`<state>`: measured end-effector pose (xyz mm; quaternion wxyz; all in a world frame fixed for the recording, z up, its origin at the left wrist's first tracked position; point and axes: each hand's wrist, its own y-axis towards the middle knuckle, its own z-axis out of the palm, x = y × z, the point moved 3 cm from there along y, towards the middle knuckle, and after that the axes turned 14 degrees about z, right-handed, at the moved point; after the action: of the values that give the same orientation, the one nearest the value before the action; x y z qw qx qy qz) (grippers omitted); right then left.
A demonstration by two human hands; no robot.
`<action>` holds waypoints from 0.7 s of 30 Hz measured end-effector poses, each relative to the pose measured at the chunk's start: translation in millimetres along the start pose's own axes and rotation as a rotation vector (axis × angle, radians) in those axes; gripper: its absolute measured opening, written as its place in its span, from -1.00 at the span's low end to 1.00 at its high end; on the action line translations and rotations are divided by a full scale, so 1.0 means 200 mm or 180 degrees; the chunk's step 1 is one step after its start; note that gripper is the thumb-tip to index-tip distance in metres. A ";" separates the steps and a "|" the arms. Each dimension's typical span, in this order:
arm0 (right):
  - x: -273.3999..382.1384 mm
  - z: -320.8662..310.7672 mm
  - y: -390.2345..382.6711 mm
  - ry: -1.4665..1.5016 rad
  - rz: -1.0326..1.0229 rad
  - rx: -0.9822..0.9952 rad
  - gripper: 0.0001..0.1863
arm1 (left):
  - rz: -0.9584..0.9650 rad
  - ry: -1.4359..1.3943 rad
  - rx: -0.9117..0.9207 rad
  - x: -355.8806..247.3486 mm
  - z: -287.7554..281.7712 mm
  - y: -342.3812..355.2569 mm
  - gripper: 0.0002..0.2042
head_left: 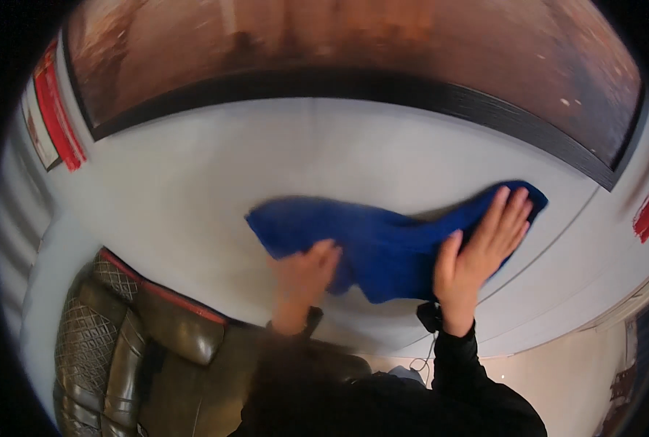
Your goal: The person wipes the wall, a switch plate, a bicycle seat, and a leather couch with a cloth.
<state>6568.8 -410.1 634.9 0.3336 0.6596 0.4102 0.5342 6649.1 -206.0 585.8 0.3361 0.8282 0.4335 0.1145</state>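
A blue cloth (382,247) is spread in loose folds against the pale wall (193,182). Flat on its right end lies my right hand (477,247), fingers stretched up and thumb apart, pressing it to the surface. My left hand (306,273), a little blurred, is at the cloth's lower left edge with its fingers curled in on the fabric. The cloth's left corner sticks out past that hand. Its lower edge hangs in a fold between my two hands.
Above the cloth runs the dark frame (382,86) of a large brown picture. A dark leather sofa (99,342) with quilted panels and red trim stands at lower left. Red hangings (56,109) are at the far left. A thin cable (422,362) dangles below my right wrist.
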 end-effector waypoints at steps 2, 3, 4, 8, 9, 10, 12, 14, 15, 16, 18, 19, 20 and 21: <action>0.17 0.00 -0.02 0.0272 -0.0080 0.0111 -0.28 | 0.0120 0.0310 -0.0482 0.13 -0.10 -0.06 -0.77; 0.22 -0.01 -0.01 0.0389 -0.0135 0.0073 -0.29 | 0.0366 0.0524 -0.0961 0.16 -0.12 -0.07 -0.76; 0.26 -0.02 0.00 0.0502 -0.0197 0.0043 -0.30 | 0.0328 0.0537 -0.0996 0.18 -0.10 -0.07 -0.76; 0.49 0.01 -0.02 0.0760 -0.0566 0.0384 -0.28 | 0.0035 0.0433 -0.1397 0.35 -0.09 -0.16 -0.67; 0.55 0.05 -0.06 0.0863 -0.0704 0.0585 -0.28 | -0.0106 0.0288 -0.1435 0.40 -0.03 -0.22 -0.61; 0.64 0.09 -0.09 0.1002 -0.0827 0.0783 -0.29 | -0.0194 0.0303 -0.1422 0.46 -0.02 -0.27 -0.61; 0.85 0.24 -0.09 0.1281 -0.1070 0.0880 -0.32 | -0.0615 -0.0232 -0.1671 0.62 0.02 -0.26 -0.57; 1.11 0.39 -0.12 0.1538 -0.1369 0.1006 -0.34 | -0.0640 -0.0137 -0.1816 0.77 0.02 -0.28 -0.58; 1.21 0.48 -0.16 0.1573 -0.1501 0.1046 -0.34 | -0.0740 -0.0635 -0.1945 0.85 0.06 -0.30 -0.58; 1.31 0.56 -0.20 0.1610 -0.1628 0.1070 -0.34 | -0.0821 -0.1131 -0.2072 0.92 0.09 -0.31 -0.57; 1.40 0.65 -0.33 0.1633 -0.1711 0.1147 -0.34 | -0.1009 -0.1399 -0.2065 0.96 0.17 -0.40 -0.55; 1.41 0.69 -0.36 0.1644 -0.1787 0.1190 -0.35 | -0.1036 -0.1609 -0.2035 0.94 0.20 -0.41 -0.53; 1.38 0.71 -0.39 0.1607 -0.1772 0.1151 -0.35 | -0.1040 -0.1823 -0.2002 0.93 0.21 -0.41 -0.50; 1.38 0.70 -0.43 0.1631 -0.1793 0.1277 -0.35 | -0.0952 -0.2005 -0.1986 0.97 0.22 -0.45 -0.46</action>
<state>6715.5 -124.7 648.3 0.2189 0.4197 0.7395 0.4785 6728.9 -36.9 474.1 0.6971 0.6105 0.3700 -0.0673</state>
